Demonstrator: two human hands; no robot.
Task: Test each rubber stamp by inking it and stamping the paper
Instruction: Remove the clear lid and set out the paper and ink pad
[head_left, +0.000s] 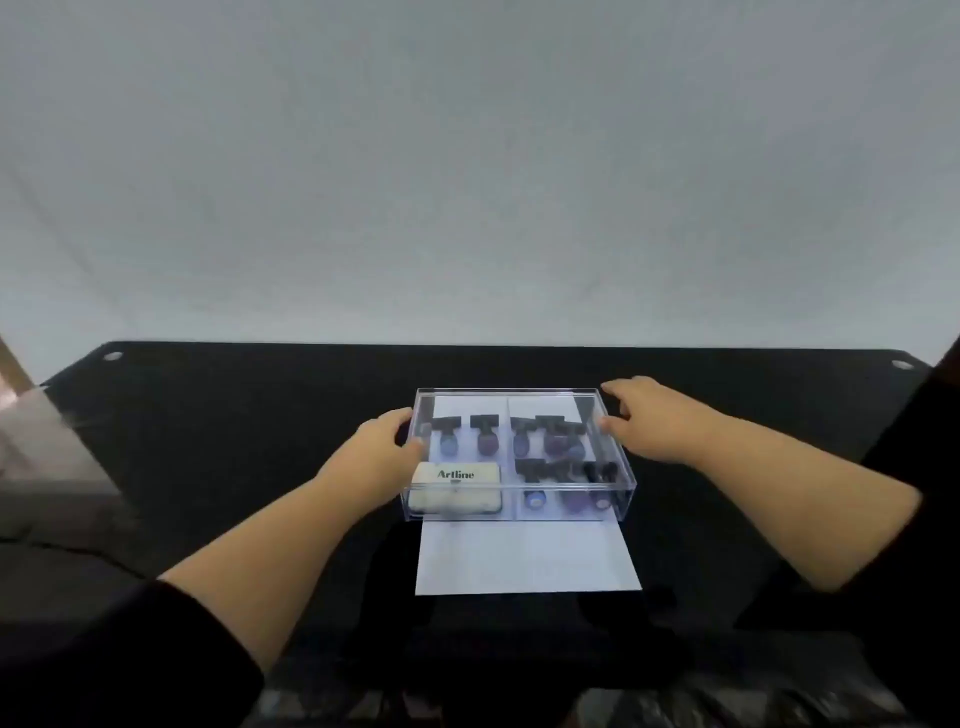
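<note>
A clear plastic box sits on a white sheet of paper in the middle of the black table. Inside it lie several rubber stamps with black tops and purple or blue handles, and a white Artline ink pad at the front left. My left hand grips the box's left side, thumb toward the front corner. My right hand holds the right side, fingers at the far right corner and thumb on the side wall.
The black table reaches left and right of the box, with round holes near its far corners. A grey wall stands behind it. At the left edge is a blurred pale object.
</note>
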